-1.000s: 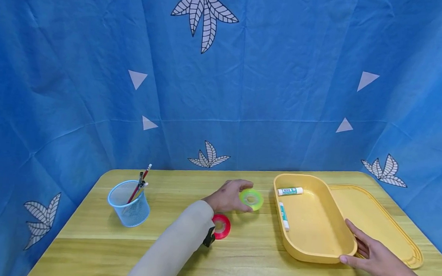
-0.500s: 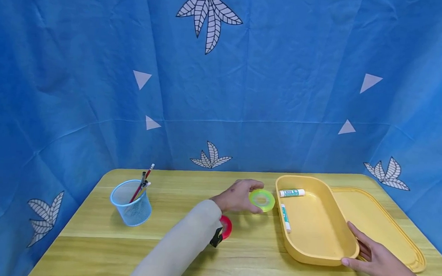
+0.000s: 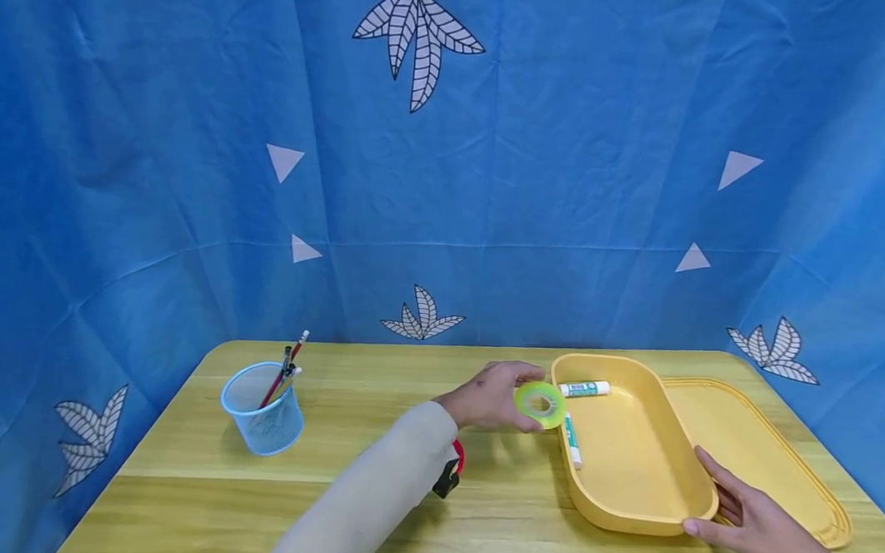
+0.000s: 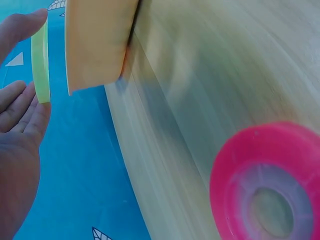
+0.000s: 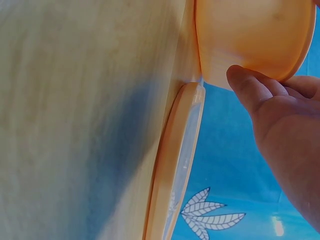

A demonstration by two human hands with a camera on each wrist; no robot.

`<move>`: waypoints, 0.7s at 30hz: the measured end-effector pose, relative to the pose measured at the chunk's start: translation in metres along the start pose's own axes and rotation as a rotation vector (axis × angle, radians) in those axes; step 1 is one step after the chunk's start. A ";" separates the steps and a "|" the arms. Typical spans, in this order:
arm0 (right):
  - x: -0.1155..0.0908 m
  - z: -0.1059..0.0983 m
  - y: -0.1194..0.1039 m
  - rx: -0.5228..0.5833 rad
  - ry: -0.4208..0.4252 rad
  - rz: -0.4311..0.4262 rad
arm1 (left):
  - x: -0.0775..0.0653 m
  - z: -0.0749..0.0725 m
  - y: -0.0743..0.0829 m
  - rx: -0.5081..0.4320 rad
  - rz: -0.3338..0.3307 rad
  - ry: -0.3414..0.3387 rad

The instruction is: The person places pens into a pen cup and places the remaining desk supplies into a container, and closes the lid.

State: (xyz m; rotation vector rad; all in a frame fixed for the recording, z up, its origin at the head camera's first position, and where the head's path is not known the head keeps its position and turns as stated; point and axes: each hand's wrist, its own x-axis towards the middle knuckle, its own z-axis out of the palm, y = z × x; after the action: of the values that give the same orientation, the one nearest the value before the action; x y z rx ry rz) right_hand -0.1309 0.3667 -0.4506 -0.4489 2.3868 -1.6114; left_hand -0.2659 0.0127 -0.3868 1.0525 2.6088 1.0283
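Observation:
My left hand (image 3: 492, 398) pinches a yellow-green roll of tape (image 3: 529, 399) between thumb and fingers, tilted up beside the left wall of a yellow box (image 3: 643, 454). In the left wrist view the tape roll (image 4: 41, 65) stands edge-on, a small gap from the box wall (image 4: 97, 45). My right hand (image 3: 760, 523) holds the box's near right corner, thumb at the rim and fingers along the outer side. Inside the box, two white-and-green glue sticks (image 3: 585, 388) lie near the left wall. A red roll of tape (image 4: 227, 175) rests on the table, mostly hidden behind the left wrist in the head view.
A flat yellow lid (image 3: 748, 460) lies right of the box, partly behind it. A blue mesh pen cup (image 3: 265, 422) with several pencils and pens stands at the left of the wooden table (image 3: 198, 497). A blue patterned curtain (image 3: 492, 187) hangs behind.
My left hand has carried the yellow-green tape right, up to the box's left rim. The left forearm now covers more of the red tape. My right hand keeps its hold on the box.

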 end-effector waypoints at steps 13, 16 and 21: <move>-0.001 -0.001 -0.005 -0.029 -0.006 -0.013 | 0.009 0.008 0.008 0.006 0.046 -0.011; -0.001 -0.002 -0.005 -0.017 -0.019 -0.019 | 0.011 0.010 0.010 -0.001 0.046 -0.014; -0.001 -0.003 -0.005 -0.009 -0.029 -0.032 | 0.013 0.013 0.014 -0.003 0.037 -0.018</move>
State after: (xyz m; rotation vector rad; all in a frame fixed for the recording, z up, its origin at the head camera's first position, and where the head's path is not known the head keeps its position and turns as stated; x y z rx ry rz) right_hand -0.1306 0.3678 -0.4452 -0.5111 2.3776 -1.5970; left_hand -0.2635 0.0357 -0.3861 1.1088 2.5820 1.0250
